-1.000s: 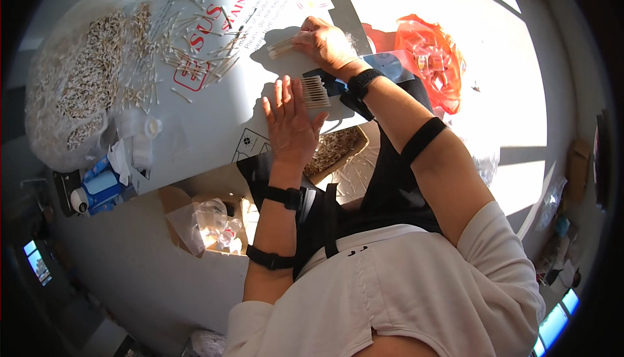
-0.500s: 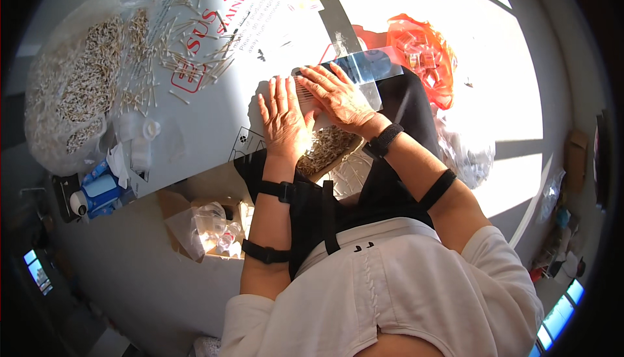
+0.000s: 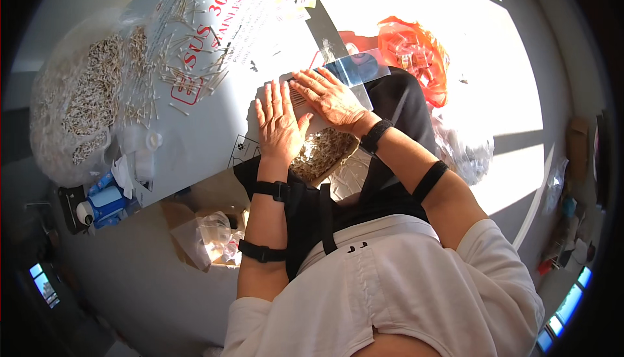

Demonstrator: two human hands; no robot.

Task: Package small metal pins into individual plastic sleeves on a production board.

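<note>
My left hand (image 3: 281, 129) lies flat on the table's near edge, fingers stretched forward and thumb out to the right. Beside it my right hand (image 3: 331, 100) is pressed flat too, its fingers slanting up and left. Between and partly under them shows a row of thin cotton swabs (image 3: 298, 99), lined up side by side. A clear and bluish plastic sheet (image 3: 361, 69) sticks out beyond my right hand; how it lies beneath the palm is hidden. Just below my hands, at my lap, an open box holds many loose cotton swabs (image 3: 320, 155).
A large clear bag of cotton swabs (image 3: 94, 106) rests at the table's left, with scattered swabs (image 3: 195, 64) beside it. Small yellow-and-white labels (image 3: 296, 2) lie at the back. A blue-and-white bottle (image 3: 104, 204) stands front left. Right are an orange-red bag (image 3: 416, 58) and clear bags (image 3: 465, 145).
Both hands stay flat at the same place, with the right fingers shifted slightly left over the swab row. The whole view has moved a little.
</note>
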